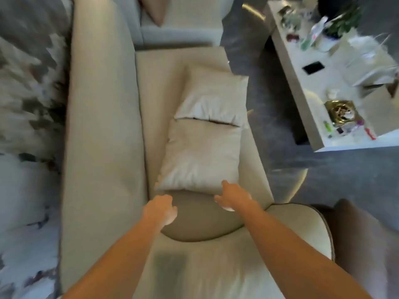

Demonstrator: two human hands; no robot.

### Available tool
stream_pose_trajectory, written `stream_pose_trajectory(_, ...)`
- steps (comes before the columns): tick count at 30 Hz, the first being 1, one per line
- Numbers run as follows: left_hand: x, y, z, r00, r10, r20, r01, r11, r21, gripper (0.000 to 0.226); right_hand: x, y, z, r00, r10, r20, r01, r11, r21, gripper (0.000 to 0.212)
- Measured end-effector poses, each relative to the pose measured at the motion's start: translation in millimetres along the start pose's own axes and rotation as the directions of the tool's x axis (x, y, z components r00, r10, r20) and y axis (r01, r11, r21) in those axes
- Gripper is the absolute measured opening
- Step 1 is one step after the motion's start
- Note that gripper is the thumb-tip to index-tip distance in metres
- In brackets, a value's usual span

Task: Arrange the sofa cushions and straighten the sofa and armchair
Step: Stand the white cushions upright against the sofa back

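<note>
I look down a beige sofa (pixel 103 126) from its arm (pixel 280 229). Two pale cushions lie flat on the seat: a near cushion (pixel 200 156) and a far cushion (pixel 213 96) touching end to end. A darker taupe cushion (pixel 198 216) lies just before the near one. My left hand (pixel 160 210) hovers over the taupe cushion's left edge, fingers curled, holding nothing. With fingers spread, my right hand (pixel 232 196) reaches the near cushion's front right corner and grips nothing.
An armchair (pixel 179 29) with a pinkish cushion (pixel 156 11) stands past the sofa's far end. A white coffee table (pixel 319 87) crowded with small items stands at right on grey floor. A patterned wall runs along the left.
</note>
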State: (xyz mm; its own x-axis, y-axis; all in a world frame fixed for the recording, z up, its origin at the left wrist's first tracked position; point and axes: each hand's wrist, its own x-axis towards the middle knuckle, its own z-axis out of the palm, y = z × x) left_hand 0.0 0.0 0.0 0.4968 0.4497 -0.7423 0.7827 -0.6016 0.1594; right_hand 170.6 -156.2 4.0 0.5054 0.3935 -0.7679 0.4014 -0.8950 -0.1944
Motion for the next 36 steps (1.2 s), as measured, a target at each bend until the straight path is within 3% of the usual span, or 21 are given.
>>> stream_pose_trajectory(3, 90, 15, 16, 0.975, -0.023, -0.222, 0.003, 0.996, -0.089, 0.058, 87, 10, 16, 0.979, 0.152, -0.135, -0.110, 0.954, 0.281, 0.084)
stream_pose_trajectory(5, 160, 32, 17, 0.888, -0.108, -0.447, -0.006, 0.969, -0.245, 0.068, 153, 18, 24, 0.937, 0.238, -0.255, -0.092, 0.874, 0.478, 0.081)
stream_pose_trajectory(7, 223, 47, 28, 0.815, -0.247, -0.525, 0.014, 0.913, -0.409, 0.075, 213, 28, 41, 0.903, 0.283, -0.325, -0.036, 0.801, 0.598, 0.078)
stream_pose_trajectory(9, 264, 53, 49, 0.749, -0.350, -0.562, 0.071, 0.887, -0.457, 0.083, 245, 34, 69, 0.841, 0.296, -0.452, 0.037, 0.803, 0.594, 0.075)
stream_pose_trajectory(11, 283, 49, 68, 0.711, -0.349, -0.610, 0.046, 0.889, -0.456, 0.089, 258, 38, 92, 0.748, 0.301, -0.592, 0.104, 0.827, 0.553, 0.074)
stream_pose_trajectory(13, 289, 37, 73, 0.745, -0.328, -0.582, 0.005, 0.874, -0.486, 0.092, 260, 38, 98, 0.712, 0.289, -0.640, 0.148, 0.829, 0.539, 0.075)
stream_pose_trajectory(16, 278, 19, 49, 0.840, -0.312, -0.443, 0.027, 0.841, -0.541, 0.095, 248, 36, 88, 0.761, 0.314, -0.567, 0.107, 0.802, 0.587, 0.075)
stream_pose_trajectory(18, 260, 21, 26, 0.850, -0.269, -0.453, -0.046, 0.818, -0.573, 0.085, 237, 35, 76, 0.799, 0.326, -0.505, 0.097, 0.759, 0.644, 0.074)
stream_pose_trajectory(22, 205, 24, -15, 0.798, -0.207, -0.566, -0.140, 0.850, -0.508, 0.055, 216, 27, 71, 0.896, 0.316, -0.313, 0.060, 0.613, 0.788, 0.065)
stream_pose_trajectory(26, 137, 4, -55, 0.779, -0.059, -0.624, -0.216, 0.909, -0.355, 0.041, 190, -12, 89, 0.938, 0.264, -0.225, 0.063, 0.507, 0.860, 0.055)
stream_pose_trajectory(30, 66, -16, -83, 0.716, -0.011, -0.698, -0.300, 0.898, -0.321, 0.029, 183, -70, 86, 0.989, 0.100, -0.108, 0.058, 0.405, 0.912, 0.052)
stream_pose_trajectory(34, 33, -55, -90, 0.599, -0.045, -0.799, -0.308, 0.909, -0.282, 0.030, 191, -141, 88, 0.982, -0.155, -0.106, 0.148, 0.294, 0.944, 0.042)
stream_pose_trajectory(36, 39, -64, -82, 0.604, -0.033, -0.796, -0.303, 0.914, -0.268, 0.029, 196, -159, 103, 0.983, -0.171, -0.072, 0.117, 0.271, 0.956, 0.044)
